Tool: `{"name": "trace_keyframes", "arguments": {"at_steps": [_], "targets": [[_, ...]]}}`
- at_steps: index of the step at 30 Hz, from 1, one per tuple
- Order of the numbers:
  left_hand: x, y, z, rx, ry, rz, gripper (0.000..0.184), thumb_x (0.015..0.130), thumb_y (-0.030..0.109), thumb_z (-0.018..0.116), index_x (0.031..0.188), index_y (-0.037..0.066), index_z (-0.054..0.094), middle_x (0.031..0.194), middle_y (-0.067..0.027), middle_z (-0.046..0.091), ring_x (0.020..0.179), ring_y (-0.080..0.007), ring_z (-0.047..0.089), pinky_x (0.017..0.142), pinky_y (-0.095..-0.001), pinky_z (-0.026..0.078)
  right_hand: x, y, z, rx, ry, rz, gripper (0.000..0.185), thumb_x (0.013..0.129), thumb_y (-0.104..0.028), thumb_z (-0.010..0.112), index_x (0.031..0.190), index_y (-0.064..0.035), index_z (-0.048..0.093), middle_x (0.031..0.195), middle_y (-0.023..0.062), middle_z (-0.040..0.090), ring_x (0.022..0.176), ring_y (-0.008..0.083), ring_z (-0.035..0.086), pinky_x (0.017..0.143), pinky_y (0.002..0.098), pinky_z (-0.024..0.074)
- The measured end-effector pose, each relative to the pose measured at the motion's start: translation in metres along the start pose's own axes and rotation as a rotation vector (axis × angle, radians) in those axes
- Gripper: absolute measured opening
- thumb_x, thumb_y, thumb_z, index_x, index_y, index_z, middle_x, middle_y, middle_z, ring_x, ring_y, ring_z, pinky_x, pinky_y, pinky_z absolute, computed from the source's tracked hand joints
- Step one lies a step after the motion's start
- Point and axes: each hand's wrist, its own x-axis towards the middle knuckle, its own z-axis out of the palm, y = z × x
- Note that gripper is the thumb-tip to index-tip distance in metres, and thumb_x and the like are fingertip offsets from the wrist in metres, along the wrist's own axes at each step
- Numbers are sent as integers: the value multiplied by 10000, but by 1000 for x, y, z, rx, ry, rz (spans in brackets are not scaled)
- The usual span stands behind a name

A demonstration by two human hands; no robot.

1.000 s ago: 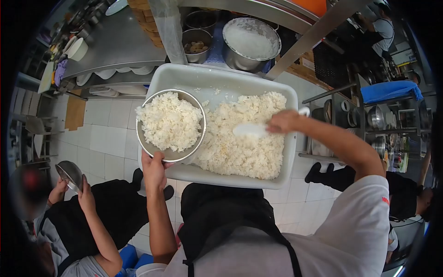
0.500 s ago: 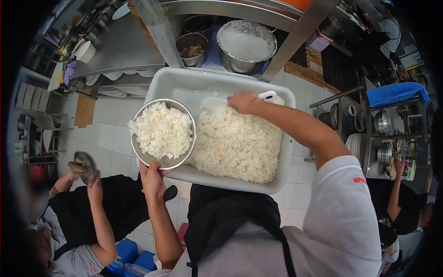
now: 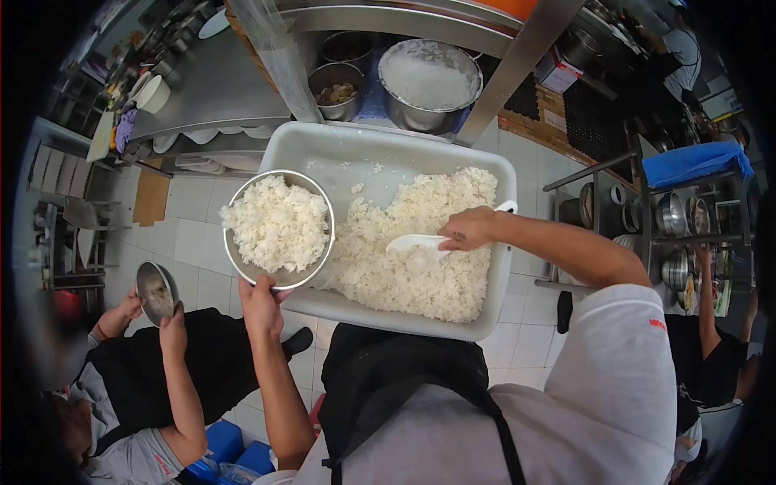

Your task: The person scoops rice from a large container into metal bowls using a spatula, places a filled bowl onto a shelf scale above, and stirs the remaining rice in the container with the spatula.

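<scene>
1. Tub [image 3: 323, 147]: pale grey-white.
2. Rice [image 3: 440, 291] in the tub: creamy white.
3. Bowl [image 3: 301, 280] over the tub's left end: silver-grey.
4. Scoop [image 3: 412, 242] in the tub: white.
5. Apron [image 3: 404, 368] in front of the tub: plain black.
6. Sleeve [image 3: 616, 347] off the tub's right front corner: white, red lettering [image 3: 657, 325].
7. Cloth [image 3: 695, 165] right of the tub: blue.
8. Floor [image 3: 182, 259] around the tub: pale tiles, darker grid lines.

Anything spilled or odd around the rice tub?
Only minor things: rice is heaped past the left rim of the metal bowl, so some could drop, and a few stray clumps lie apart from the main mass in the tub.
</scene>
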Motion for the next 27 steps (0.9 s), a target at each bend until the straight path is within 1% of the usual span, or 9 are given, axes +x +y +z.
{"name": "trace_keyframes", "arguments": {"at_steps": [3, 6, 7, 11, 16, 21, 23, 25, 27], "targets": [[14, 0, 18, 19, -74, 15, 471, 744, -18, 387, 1207, 39, 327, 1031, -139, 532, 777, -203, 607, 530, -261, 551, -12, 3, 13, 64, 28, -17, 358, 828, -445, 449, 880, -117, 584, 772, 86, 595, 743, 293, 576, 588, 403, 440], [29, -8, 38, -35, -226, -57, 461, 751, -25, 369, 1207, 18, 317, 1061, -167, 521, 845, -263, 604, 570, -309, 570, -17, 7, 24, 179, 83, 19, 365, 823, -452, 461, 863, -110, 582, 703, 71, 582, 636, 246, 572, 541, 371, 436], [34, -11, 46, -56, -259, -69, 456, 752, -30, 361, 1204, 9, 316, 1065, -178, 516, 850, -279, 602, 574, -321, 573, -18, 9, 26, 255, 12, 86, 369, 826, -447, 464, 864, -98, 578, 662, 70, 565, 569, 216, 549, 503, 351, 426], [54, -19, 73, -12, -384, -87, 456, 754, -46, 338, 1207, 0, 295, 1076, -200, 502, 845, -297, 602, 575, -327, 576, -44, -11, 8, 467, -169, 270, 368, 846, -411, 459, 872, -60, 566, 551, 62, 500, 407, 147, 458, 397, 298, 383], [71, -39, 92, -45, -518, -106, 493, 765, -63, 301, 1246, 21, 235, 1117, -205, 472, 869, -302, 592, 585, -331, 576, -76, -15, 18, 670, -56, 309, 349, 864, -381, 452, 857, -48, 558, 500, 47, 454, 381, 133, 436, 372, 282, 365], [64, -47, 111, -50, -614, -135, 527, 768, -60, 304, 1271, 65, 213, 1141, -183, 461, 881, -283, 589, 594, -326, 574, -106, -27, -4, 832, 165, 335, 318, 877, -341, 452, 875, -39, 550, 493, 45, 440, 382, 105, 432, 372, 273, 366], [58, -52, 117, 2, -628, -129, 560, 763, -55, 316, 1287, 105, 201, 1153, -171, 454, 879, -273, 590, 582, -320, 573, -107, -31, -14, 815, 244, 332, 271, 879, -292, 451, 869, -42, 555, 514, 61, 472, 413, 146, 475, 407, 286, 393], [48, -54, 123, 30, -637, -141, 574, 756, -57, 320, 1290, 115, 199, 1154, -167, 454, 878, -274, 590, 574, -319, 573, -98, -38, -18, 586, 645, 233, 200, 871, -187, 429, 930, -26, 531, 555, 97, 523, 485, 211, 544, 461, 305, 430], [38, -55, 130, 54, -644, -151, 588, 750, -60, 325, 1293, 125, 197, 1155, -162, 454, 878, -274, 590, 566, -317, 573, -70, -45, -12, 346, 735, 342, 233, 828, -86, 421, 1043, -13, 473, 659, 155, 563, 617, 269, 593, 531, 338, 471]]}}
